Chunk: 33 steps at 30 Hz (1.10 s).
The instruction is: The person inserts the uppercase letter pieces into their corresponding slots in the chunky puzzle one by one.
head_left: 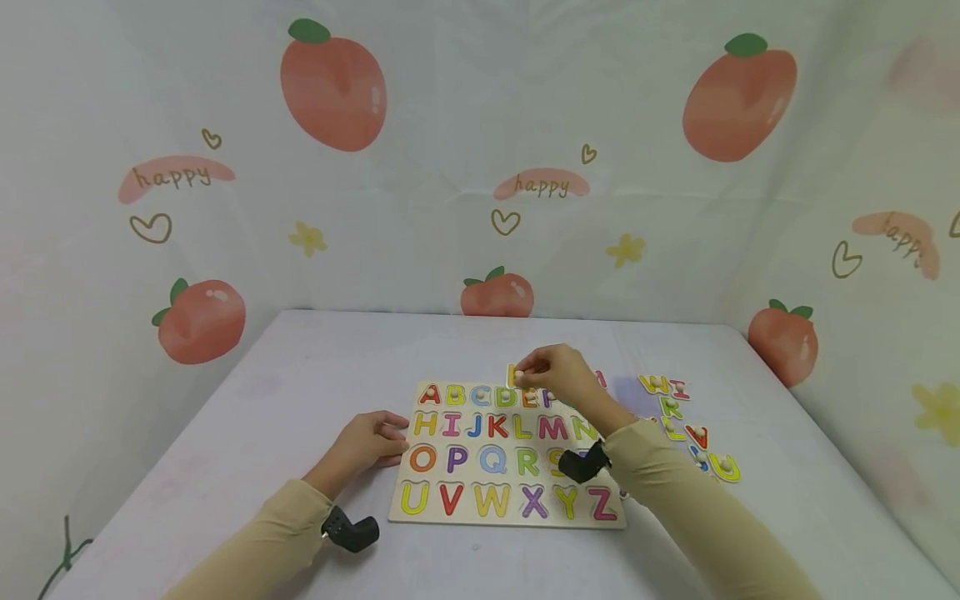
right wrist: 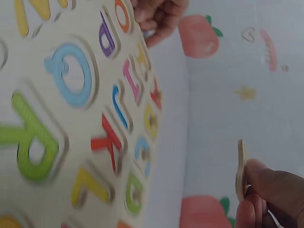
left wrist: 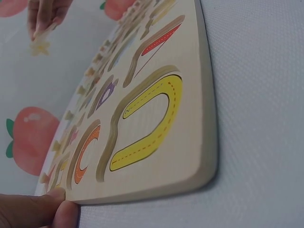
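A wooden alphabet puzzle board (head_left: 468,518) lies flat on the table, with printed letters in its recesses and knobbed pieces along its top row. My left hand (head_left: 369,443) holds the board's left edge, its fingertips at the rim; in the left wrist view a thumb and finger (left wrist: 33,209) meet the board's edge. Above the top row, my right hand (head_left: 558,377) pinches a yellow knobbed letter piece (head_left: 512,377) between thumb and fingers. In the right wrist view this letter piece (right wrist: 241,171) appears edge-on, raised off the board; its letter is mostly hidden by the fingers.
Loose knobbed letters lie right of the board, among them a yellow W (head_left: 654,384), a pink I (head_left: 679,389), a green R (head_left: 671,407), a red V (head_left: 697,437) and a yellow U (head_left: 724,468). A patterned curtain (head_left: 420,250) hangs behind the white table (head_left: 225,433).
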{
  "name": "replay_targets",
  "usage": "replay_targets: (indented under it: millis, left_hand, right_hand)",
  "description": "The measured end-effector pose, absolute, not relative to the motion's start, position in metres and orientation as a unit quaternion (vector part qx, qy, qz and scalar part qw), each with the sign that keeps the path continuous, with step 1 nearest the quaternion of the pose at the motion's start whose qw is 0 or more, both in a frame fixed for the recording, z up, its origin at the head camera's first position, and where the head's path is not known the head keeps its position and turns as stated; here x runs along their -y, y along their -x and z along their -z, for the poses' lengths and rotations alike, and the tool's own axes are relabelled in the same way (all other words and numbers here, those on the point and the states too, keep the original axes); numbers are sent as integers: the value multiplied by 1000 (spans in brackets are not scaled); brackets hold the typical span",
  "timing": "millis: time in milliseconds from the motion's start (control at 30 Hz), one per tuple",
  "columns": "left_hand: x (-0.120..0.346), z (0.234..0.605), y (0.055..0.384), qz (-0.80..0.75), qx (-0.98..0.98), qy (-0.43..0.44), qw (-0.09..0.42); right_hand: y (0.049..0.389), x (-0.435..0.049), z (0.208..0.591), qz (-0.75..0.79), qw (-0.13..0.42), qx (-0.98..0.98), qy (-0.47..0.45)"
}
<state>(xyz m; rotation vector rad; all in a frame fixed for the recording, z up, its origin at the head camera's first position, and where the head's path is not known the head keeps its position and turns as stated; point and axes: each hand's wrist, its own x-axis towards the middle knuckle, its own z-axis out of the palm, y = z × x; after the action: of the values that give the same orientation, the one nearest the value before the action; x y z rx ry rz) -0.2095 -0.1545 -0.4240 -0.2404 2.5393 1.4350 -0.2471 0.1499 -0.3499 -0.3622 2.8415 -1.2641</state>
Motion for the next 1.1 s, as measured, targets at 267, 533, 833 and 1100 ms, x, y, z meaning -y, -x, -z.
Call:
replay_targets:
  millis: [267,533,833,1100]
  left_hand:
    - [155,424,211,-498,-856,84,109]
    - [155,425,210,-506,-851,83,114]
    - [157,424,210,-512,-848,76,117]
    - [157,423,211,-517,-844,74,118]
  right_hand:
    - [243,-96,365,432,39,-889,146]
    - [242,-57,385,437,68,-883,159]
    - [248,-30,401,445,71,-881,144]
    - [251,-17,411,459,80,-874,138]
